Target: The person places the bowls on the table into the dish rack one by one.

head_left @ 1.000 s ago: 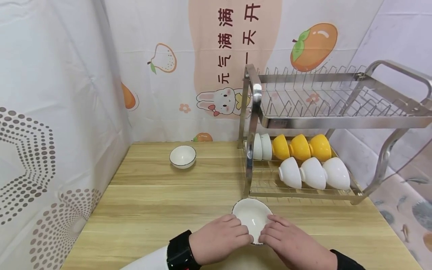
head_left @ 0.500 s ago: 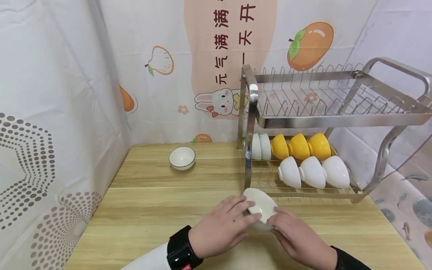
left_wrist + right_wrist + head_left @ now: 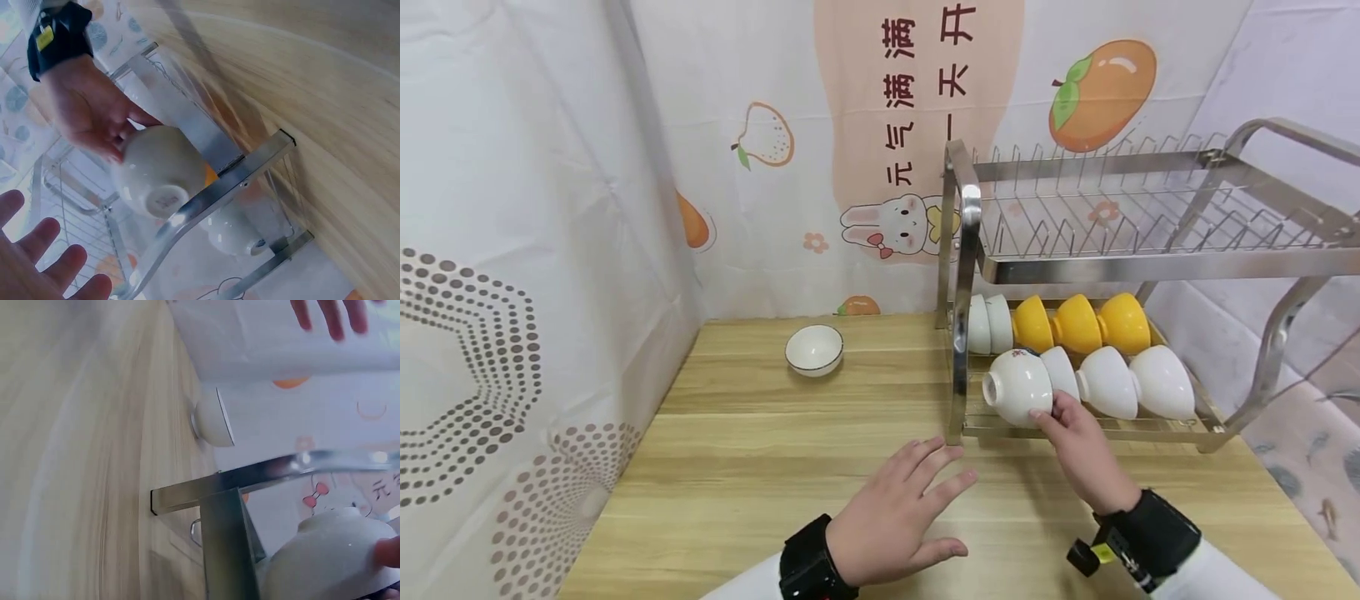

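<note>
My right hand (image 3: 1086,454) pinches the rim of a white bowl (image 3: 1018,387) at the lower tier of the dish rack (image 3: 1075,432). The bowl lies on its side, its foot facing left, at the left end of a row of white bowls (image 3: 1108,383). In the left wrist view the foot of the held bowl (image 3: 164,159) shows behind the rack's side post. My left hand (image 3: 898,517) hovers over the table with its fingers spread, holding nothing. A second white bowl (image 3: 814,350) with a dark rim stands upright on the table, far left of the rack.
Behind the white row stand several yellow bowls (image 3: 1078,325) and pale bowls (image 3: 988,325) on their sides. The rack's upper wire tier (image 3: 1150,229) overhangs them. Its left side post (image 3: 961,333) rises close beside the held bowl. A printed curtain (image 3: 760,250) backs the wooden table (image 3: 760,467).
The bowl, held by both hands in front of the rack, has been tipped onto its side and carried up to the lower tier by my right hand. My left hand has let go.
</note>
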The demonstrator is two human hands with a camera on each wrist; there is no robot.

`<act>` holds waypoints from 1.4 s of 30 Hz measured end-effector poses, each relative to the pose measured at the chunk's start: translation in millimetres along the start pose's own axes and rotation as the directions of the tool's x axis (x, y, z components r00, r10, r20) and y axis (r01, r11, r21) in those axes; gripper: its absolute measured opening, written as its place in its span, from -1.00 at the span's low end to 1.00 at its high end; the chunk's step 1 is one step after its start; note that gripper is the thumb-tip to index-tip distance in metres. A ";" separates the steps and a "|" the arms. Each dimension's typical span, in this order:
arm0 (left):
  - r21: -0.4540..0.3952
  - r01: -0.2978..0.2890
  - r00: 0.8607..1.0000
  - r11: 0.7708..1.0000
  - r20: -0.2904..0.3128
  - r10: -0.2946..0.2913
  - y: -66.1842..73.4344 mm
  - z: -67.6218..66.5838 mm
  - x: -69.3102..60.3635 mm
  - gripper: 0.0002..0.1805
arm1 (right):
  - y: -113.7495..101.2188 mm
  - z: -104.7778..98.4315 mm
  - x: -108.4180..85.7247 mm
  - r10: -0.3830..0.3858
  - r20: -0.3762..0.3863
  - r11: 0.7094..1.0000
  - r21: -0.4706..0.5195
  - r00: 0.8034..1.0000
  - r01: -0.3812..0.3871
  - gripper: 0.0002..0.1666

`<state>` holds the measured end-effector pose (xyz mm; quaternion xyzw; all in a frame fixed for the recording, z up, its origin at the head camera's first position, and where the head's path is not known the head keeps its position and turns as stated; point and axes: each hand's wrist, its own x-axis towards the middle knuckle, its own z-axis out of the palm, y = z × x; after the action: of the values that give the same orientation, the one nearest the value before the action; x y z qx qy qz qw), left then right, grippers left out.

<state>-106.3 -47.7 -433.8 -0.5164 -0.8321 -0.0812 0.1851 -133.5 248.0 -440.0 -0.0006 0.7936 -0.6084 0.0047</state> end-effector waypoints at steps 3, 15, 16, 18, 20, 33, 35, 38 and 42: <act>-0.022 0.019 1.000 1.000 0.022 -0.018 1.7 0.4 -0.9 -0.22 | 2.9 -2.1 11.7 0.034 0.019 0.999 0.006 0.999 -0.034 -0.41; -0.022 0.039 0.999 0.999 0.014 -0.039 4.7 2.1 -5.5 -0.17 | 12.3 -4.4 36.9 0.097 -0.018 0.990 -0.097 0.995 -0.098 -0.54; -0.017 0.041 0.999 0.999 0.013 -0.040 4.8 1.9 -5.6 -0.17 | 12.2 -3.8 37.6 0.096 -0.022 0.989 -0.107 0.995 -0.097 -0.54; -0.010 0.041 0.999 0.999 0.013 -0.041 4.9 1.9 -5.5 -0.18 | 11.5 -2.2 38.7 0.091 -0.033 0.985 -0.142 0.995 -0.095 -0.51; -0.008 0.042 0.999 0.999 0.018 -0.041 5.0 1.6 -5.1 -0.20 | 10.8 -0.3 39.6 0.082 -0.043 0.979 -0.182 0.996 -0.088 -0.48; 0.053 0.074 0.995 0.996 0.058 -0.077 3.6 7.3 -4.4 -0.21 | 10.4 4.5 43.1 0.017 -0.033 0.939 -0.342 0.999 -0.027 -0.37; 0.052 0.083 0.994 0.995 0.060 -0.086 3.7 8.2 -5.0 -0.20 | 11.5 4.1 43.5 0.021 -0.028 0.938 -0.345 0.999 -0.029 -0.35; 0.057 0.096 0.993 0.994 0.060 -0.099 3.9 9.4 -5.6 -0.20 | 13.1 3.8 43.6 0.026 -0.022 0.936 -0.351 0.999 -0.031 -0.33; 0.054 0.111 0.991 0.992 0.066 -0.115 4.4 11.2 -7.3 -0.20 | 15.9 3.6 43.2 0.029 -0.015 0.932 -0.362 0.999 -0.032 -0.33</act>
<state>-102.0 -48.1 -447.1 -0.4662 -0.8677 -0.0529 0.1641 -176.7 248.3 -456.5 0.0137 0.8920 -0.4517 0.0102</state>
